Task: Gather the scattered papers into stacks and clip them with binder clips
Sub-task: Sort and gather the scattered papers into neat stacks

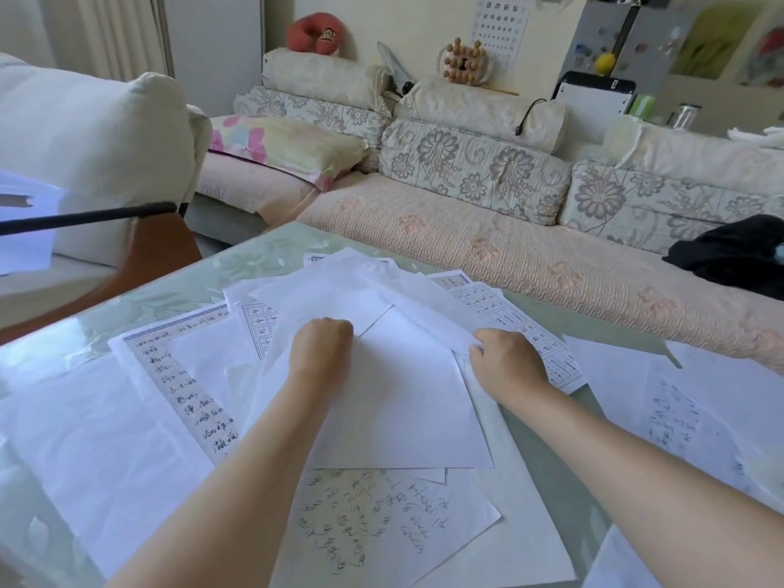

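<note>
Pinched the near corner of a white sheet (pixel 424 307) with right hand (pixel 507 358), centre right of frame. Rested left hand (pixel 322 350) knuckles-down, fingers curled, on blank top sheet (pixel 403 401) at centre; couldn't tell if anything was gripped. Saw papers (pixel 297 299) overlapping loose around both, handwritten sheet (pixel 382 515) at lower centre, gridded printout (pixel 509 311) to the right. All on glass table (pixel 254 256); sofa (pixel 466 231) across top.

Left hand (pixel 323 348), right hand (pixel 507 360): fingers (pixel 481 338) curled.
</note>
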The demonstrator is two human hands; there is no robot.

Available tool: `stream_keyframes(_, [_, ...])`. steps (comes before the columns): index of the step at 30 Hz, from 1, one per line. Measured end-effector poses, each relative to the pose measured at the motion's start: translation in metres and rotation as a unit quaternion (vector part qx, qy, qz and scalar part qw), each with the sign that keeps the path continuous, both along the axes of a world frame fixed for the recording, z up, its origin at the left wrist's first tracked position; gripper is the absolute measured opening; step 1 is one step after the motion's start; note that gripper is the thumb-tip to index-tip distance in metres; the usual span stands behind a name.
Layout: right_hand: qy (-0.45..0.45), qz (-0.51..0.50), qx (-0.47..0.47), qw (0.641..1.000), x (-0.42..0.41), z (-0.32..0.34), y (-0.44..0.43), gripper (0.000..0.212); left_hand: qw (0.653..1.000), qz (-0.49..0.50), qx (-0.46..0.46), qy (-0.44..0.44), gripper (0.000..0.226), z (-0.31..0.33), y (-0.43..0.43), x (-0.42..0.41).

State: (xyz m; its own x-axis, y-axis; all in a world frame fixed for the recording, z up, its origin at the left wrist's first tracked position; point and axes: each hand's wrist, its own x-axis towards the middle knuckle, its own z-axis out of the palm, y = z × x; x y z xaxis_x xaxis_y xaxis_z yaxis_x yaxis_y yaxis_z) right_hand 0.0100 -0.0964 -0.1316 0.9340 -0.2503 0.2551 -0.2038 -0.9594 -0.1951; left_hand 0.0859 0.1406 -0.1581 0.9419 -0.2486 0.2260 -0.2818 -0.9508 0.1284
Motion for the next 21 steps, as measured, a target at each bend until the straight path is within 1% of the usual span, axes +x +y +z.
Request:
stream_keyframes(1, [-0.006,-0.004,0.006,1.000,-0.001,0.000,0.001,0.037,0.999,0.005,-0.037,0.003,0.021,-0.003,0.001,0.003])
stream_keyframes(3, [-0.010,-0.002,0.008,1.000,-0.006,0.001,0.004,0.037,0.995,0.019,-0.092,0.021,0.050,-0.011,0.000,0.009])
stream_keyframes(4, [-0.007,0.004,0.004,1.000,-0.009,0.001,0.006,0.036,0.994,0.025,-0.102,0.027,0.055,-0.014,-0.001,0.012])
stream_keyframes(5, [-0.005,0.009,0.000,1.000,-0.011,0.000,0.007,0.036,0.993,0.032,-0.106,0.031,0.052,-0.016,-0.001,0.015])
stream_keyframes(7, [-0.007,0.012,-0.010,1.000,-0.013,0.000,0.010,0.036,0.994,0.044,-0.094,0.021,0.034,-0.013,-0.002,0.020])
stream_keyframes(9, [-0.010,0.015,-0.017,1.000,-0.014,0.000,0.014,0.035,0.998,0.048,-0.037,-0.008,0.018,-0.006,-0.002,0.021])
stream_keyframes(10, [-0.012,0.021,-0.020,1.000,-0.013,0.000,0.017,0.035,0.999,0.044,-0.001,-0.013,0.016,-0.004,-0.002,0.020])
stream_keyframes(12, [-0.007,0.040,-0.043,0.998,-0.013,0.000,0.022,0.030,0.997,0.022,0.067,-0.018,0.023,-0.002,-0.003,0.016])
stream_keyframes(15, [0.011,0.076,-0.097,0.992,-0.015,0.001,0.035,0.009,0.995,-0.010,0.099,-0.029,0.025,0.001,-0.004,0.014])
stream_keyframes(16, [0.032,0.080,-0.112,0.990,-0.017,0.002,0.041,0.007,0.995,-0.012,0.096,-0.029,0.024,0.002,-0.003,0.015])
stream_keyframes(17, [0.053,0.078,-0.116,0.989,-0.020,0.002,0.046,0.010,0.996,-0.008,0.080,-0.032,0.022,0.003,-0.002,0.015])
stream_keyframes(19, [0.103,0.051,-0.101,0.988,-0.025,0.004,0.054,0.015,0.999,0.018,0.005,-0.050,0.014,0.005,-0.001,0.016])
stream_keyframes(20, [0.127,0.034,-0.089,0.987,-0.028,0.007,0.057,0.020,0.997,0.033,-0.043,-0.061,0.012,0.010,-0.002,0.016])
stream_keyframes(21, [0.146,0.024,-0.075,0.986,-0.030,0.010,0.060,0.021,0.993,0.046,-0.083,-0.072,0.012,0.014,-0.002,0.016])
